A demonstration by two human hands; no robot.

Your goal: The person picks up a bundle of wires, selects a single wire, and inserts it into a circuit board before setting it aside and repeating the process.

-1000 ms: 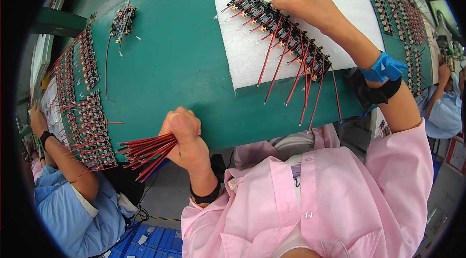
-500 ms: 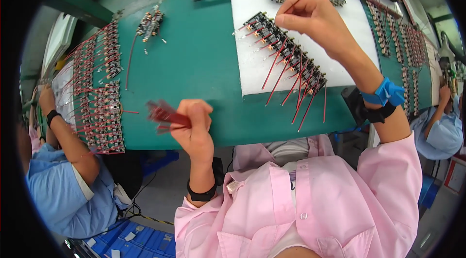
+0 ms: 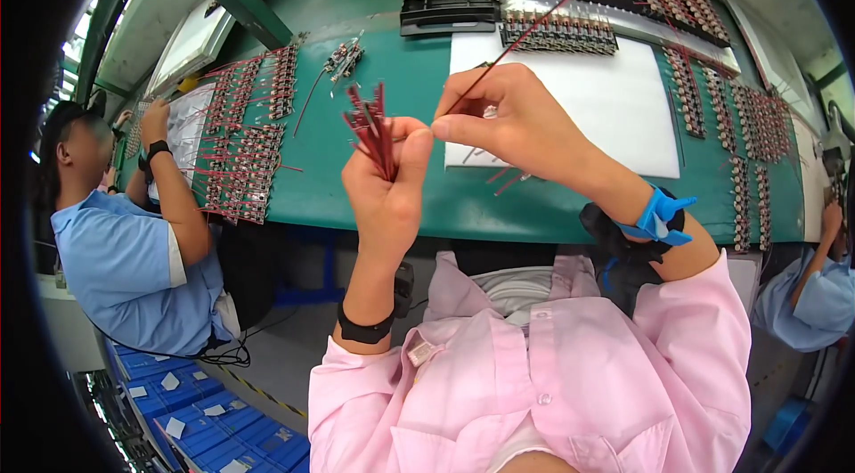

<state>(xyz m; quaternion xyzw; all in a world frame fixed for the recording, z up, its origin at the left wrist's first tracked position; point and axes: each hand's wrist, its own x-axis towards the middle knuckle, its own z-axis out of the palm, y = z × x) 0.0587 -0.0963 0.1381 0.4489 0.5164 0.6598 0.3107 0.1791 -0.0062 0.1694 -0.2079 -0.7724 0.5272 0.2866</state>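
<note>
My left hand [image 3: 387, 188] is closed round a bundle of thin red wires [image 3: 372, 136], their ends fanning upward. Right beside it, my right hand [image 3: 512, 121] pinches a single dark red wire [image 3: 525, 35] that slants up to the right. The fingertips of both hands meet or nearly meet at the lower end of this wire. Behind my right hand lies a white foam sheet [image 3: 623, 117]. The circuit board strip on it is almost wholly hidden by the hand; a few of its red wires [image 3: 506, 181] show below.
Another board strip [image 3: 561, 35] stands at the foam's back edge. Wired boards [image 3: 245, 161] line the table's left; loose boards [image 3: 343, 59] lie nearer the middle. More strips [image 3: 739, 126] fill the right. A co-worker in blue [image 3: 134, 259] sits left, another [image 3: 815, 286] right. Blue bins [image 3: 209, 419] stand lower left.
My left hand has risen with the wire bundle and come against my right hand. The right hand has moved away from the board strip toward the left one, still holding its wire. The view has shifted.
</note>
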